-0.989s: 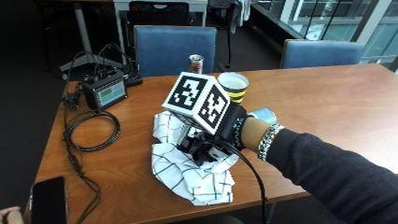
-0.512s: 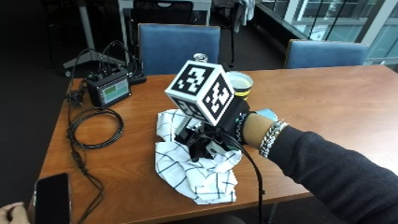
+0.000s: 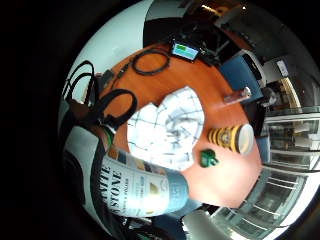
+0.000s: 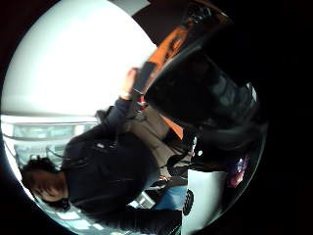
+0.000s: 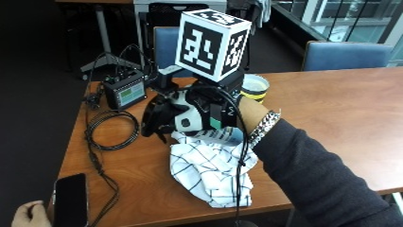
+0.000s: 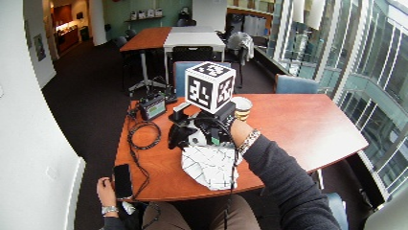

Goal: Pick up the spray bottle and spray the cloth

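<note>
- Wooden table [image 5: 353, 109] in the outside view: the gloved right hand [image 5: 189, 111] has its fingers wrapped round the spray bottle [image 5: 211, 130], lifted above the checked cloth [image 5: 211, 172].
- Little-finger palm view: the bottle's label [image 3: 135, 190] is close; the cloth [image 3: 165, 130] lies beside a yellow cup [image 3: 232, 138].
- Wide outside view: a bare hand [image 6: 108, 189] holds a phone [image 6: 121, 180].

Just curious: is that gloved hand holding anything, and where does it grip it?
The black-gloved right hand grips a white labelled spray bottle around its body, above the checked cloth.
</note>
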A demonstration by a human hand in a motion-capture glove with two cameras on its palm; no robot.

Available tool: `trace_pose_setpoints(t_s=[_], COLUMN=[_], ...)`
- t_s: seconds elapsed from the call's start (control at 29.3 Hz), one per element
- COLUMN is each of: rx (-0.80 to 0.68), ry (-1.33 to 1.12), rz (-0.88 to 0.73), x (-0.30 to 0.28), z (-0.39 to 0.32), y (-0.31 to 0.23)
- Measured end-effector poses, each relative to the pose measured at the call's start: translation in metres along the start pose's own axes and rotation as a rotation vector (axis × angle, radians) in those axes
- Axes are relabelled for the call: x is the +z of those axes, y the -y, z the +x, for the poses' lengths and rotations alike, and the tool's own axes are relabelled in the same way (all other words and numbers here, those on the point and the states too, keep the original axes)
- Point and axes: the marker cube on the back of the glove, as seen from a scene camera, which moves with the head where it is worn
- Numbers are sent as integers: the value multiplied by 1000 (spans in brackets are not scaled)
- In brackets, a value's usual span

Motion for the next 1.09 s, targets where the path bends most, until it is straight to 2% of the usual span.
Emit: trace_pose_setpoints(t_s=[0.2, 0.55, 0.78, 1.09], rx=[-36, 59, 185, 250], ry=[297, 863, 856, 722], rz=[150, 504, 737, 757], x=[-6, 18, 53, 110], z=[-16, -3, 10, 34], y=[21, 59, 65, 69])
